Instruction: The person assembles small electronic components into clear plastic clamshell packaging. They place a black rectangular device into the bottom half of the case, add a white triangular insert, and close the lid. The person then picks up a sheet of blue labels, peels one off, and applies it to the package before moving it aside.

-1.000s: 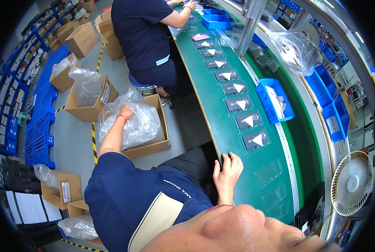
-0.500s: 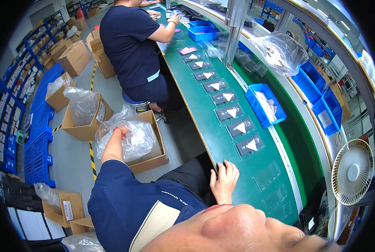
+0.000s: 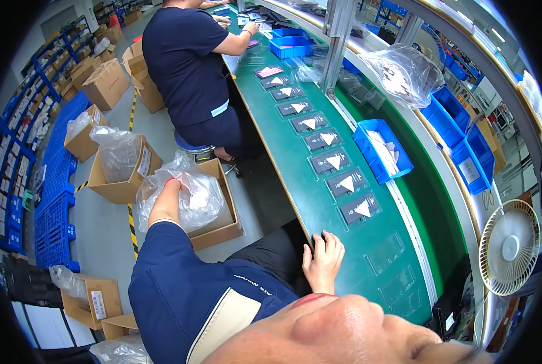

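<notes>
My left hand (image 3: pixel 187 181) reaches into a clear plastic bag (image 3: pixel 205 203) that sits in an open cardboard box (image 3: pixel 237 224) on the floor to my left. The bag's folds hide its fingers, so I cannot see what they touch. At the near edge of the green table (image 3: pixel 350 255), my right hand (image 3: pixel 324 258) rests with fingers apart, holding nothing. Beyond it runs a row of clear trays, several holding flat black pieces (image 3: pixel 359 208) topped with white triangles (image 3: pixel 362 209). Closest to me lie bare clear trays (image 3: pixel 385 253).
A co-worker (image 3: pixel 189 60) sits farther up the table, hands over small items. A blue bin (image 3: pixel 383 151) with white pieces stands beyond the trays. A white fan (image 3: pixel 510 247) is at the right. More boxes (image 3: pixel 122 182) and blue pallets (image 3: pixel 56 206) line the floor at left.
My left hand has shifted slightly farther into the bag, and the plastic has moved around it. My right hand stays on the table edge. The co-worker's hands have moved a little.
</notes>
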Demonstrator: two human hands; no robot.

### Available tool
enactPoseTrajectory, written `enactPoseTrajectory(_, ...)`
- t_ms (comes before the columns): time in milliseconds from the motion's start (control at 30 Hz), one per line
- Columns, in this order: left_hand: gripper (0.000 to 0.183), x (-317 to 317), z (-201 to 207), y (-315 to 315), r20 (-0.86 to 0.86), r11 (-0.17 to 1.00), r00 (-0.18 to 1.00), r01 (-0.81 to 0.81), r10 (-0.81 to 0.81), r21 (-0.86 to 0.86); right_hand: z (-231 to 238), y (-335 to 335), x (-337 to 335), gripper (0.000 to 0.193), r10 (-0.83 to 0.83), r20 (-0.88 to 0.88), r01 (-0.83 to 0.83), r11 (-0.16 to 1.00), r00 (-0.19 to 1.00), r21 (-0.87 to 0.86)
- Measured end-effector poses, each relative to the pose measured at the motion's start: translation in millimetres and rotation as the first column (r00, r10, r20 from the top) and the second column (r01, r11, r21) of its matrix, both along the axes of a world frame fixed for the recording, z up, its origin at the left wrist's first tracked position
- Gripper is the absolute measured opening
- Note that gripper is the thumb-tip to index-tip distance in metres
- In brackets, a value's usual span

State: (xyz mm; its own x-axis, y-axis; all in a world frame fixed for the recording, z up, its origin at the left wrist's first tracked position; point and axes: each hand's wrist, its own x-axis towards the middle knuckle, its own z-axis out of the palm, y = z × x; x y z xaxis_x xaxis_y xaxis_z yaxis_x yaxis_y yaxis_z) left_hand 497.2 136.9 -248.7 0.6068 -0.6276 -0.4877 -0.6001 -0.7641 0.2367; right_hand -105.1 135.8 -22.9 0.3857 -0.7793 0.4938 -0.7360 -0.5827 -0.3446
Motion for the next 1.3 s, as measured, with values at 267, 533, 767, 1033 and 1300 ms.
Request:
enactPoseTrajectory(267,0.056,2.4,-6.8,4.9,-0.012,0.99,0.99,0.137,-0.137,-0.033,0.2,0.0,-0.3,0.036,-0.001,-0.011,0.001,1.0,1.0,0.003)
enactPoseTrajectory(533,0.065,7.7,-13.6,23.8,-0.051,0.93,0.929,0.362,-0.365,-0.061,1.5,0.9,0.3,0.036,0.0,-0.011,0.001,1.0,1.0,0.014)
enactPoseTrajectory(767,0.085,-22.6,16.4,20.9,-0.137,0.911,0.921,0.384,-0.366,0.15,-0.8,0.1,-1.3,0.036,-0.004,-0.018,0.005,1.0,1.0,0.016)
enactPoseTrajectory(1033,0.087,-72.5,98.8,23.2,-0.312,0.928,0.937,0.248,-0.157,0.278,0.3,0.9,-0.8,0.037,-0.001,-0.013,0.002,1.0,1.0,0.023)
enactPoseTrajectory(1300,0.081,-31.6,44.7,48.6,-0.301,0.967,0.949,0.161,-0.097,0.197,3.0,2.1,-0.1,0.037,0.013,-0.01,-0.012,1.0,1.0,0.029)
